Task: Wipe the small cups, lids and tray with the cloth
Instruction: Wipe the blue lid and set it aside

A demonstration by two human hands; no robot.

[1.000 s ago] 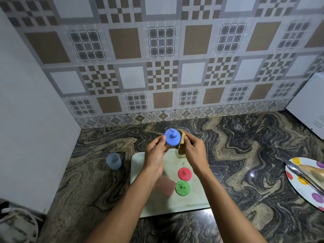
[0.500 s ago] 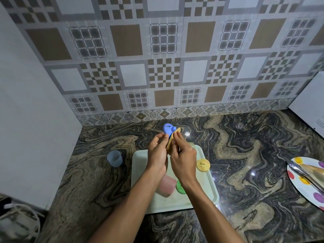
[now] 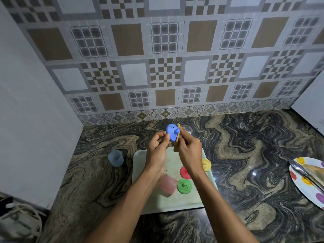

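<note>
Blue lid (image 3: 171, 134) held above the tray's (image 3: 184, 206) far edge, left hand (image 3: 156, 150) pinching its rim. Right hand (image 3: 189, 150) grips the tan cloth (image 3: 177, 143) against the lid. Red lid (image 3: 184, 172), green lid (image 3: 184, 186), pink cup (image 3: 167, 185) on tray.

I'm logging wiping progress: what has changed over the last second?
The left hand has turned the blue lid from face-on to side-on, knob toward the cloth held against it by the right hand. Nothing taken or let go. Pink cup, red lid and green lid stay on the tray, pale blue cup beside it.
</note>
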